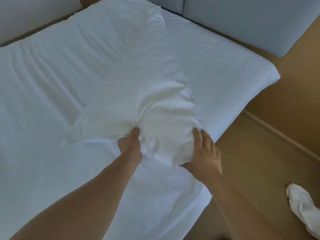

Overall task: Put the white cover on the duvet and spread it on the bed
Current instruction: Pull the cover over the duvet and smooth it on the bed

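Left hand (129, 143) grips bunched white cover (164, 116); right hand (205, 153) presses its side.

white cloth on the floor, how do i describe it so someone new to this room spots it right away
Start at the big white bed, then look to the tan floor on its right in the picture. Near the bottom right corner lies a small crumpled white cloth, the only fabric lying on the floor rather than on the bed.

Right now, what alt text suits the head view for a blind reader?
The left hand grips a bunched white cover on a bed while the right hand presses flat against its side. A white cloth lies on the floor.
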Demonstrator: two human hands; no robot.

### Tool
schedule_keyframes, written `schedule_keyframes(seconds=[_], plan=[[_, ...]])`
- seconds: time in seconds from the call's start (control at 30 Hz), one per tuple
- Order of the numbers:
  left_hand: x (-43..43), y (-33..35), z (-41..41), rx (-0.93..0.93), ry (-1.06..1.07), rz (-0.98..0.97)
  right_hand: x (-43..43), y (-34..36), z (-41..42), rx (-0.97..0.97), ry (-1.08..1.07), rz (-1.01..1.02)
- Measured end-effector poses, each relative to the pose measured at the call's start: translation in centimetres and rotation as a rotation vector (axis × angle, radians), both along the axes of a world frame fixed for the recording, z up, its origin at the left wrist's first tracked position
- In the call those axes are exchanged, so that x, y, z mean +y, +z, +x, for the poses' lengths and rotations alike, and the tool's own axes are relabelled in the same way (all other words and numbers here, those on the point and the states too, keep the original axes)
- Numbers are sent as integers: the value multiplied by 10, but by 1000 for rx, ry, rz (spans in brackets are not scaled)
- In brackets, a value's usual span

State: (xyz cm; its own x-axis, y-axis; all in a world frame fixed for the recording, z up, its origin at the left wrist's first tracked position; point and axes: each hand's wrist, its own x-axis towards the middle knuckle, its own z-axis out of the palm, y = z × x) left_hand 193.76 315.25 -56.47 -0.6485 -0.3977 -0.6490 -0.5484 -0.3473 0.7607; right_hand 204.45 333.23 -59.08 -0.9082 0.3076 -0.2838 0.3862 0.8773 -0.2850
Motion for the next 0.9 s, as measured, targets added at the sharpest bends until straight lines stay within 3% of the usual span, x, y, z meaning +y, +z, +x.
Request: schedule_keyframes(seconds=[0.1, 0.23, 0.33, 0.43, 0.5, 0.57, 0.7, 0.73, 0.8, 0.9], plan=[[23, 6, 9, 56, -13, -34, 59, 4, -6, 37, -67, -45], [117, 16, 57, 164, -261, 14, 170, 15, 40, 133, -280, -233], [196, 13, 79, -56, -267, 91, 191, 4, 60, 39, -270, -206], [209, 18, 81, -319, -420, 176, 197, -5, 51, -88, -328, -257], [190, 23, 81, -365, -593, 4, 202, 4, 44, -141, -324, -231], [165, 28, 78, -304, -701, -296, 202, 11, 40, -94, -245, -216], [117, 30, 58, -73, -729, -1092, 167, 18, 7, 88, 119, -81], [106, 29, 52, -19, -676, -1189, 160, 15, -2, 91, 202, -7], [84, 20, 37, -40, -660, -1236, 155, 8, -16, 38, 302, 104], [67, 9, 19, -217, -716, -1025, 170, -1, -25, -38, 280, 116]])
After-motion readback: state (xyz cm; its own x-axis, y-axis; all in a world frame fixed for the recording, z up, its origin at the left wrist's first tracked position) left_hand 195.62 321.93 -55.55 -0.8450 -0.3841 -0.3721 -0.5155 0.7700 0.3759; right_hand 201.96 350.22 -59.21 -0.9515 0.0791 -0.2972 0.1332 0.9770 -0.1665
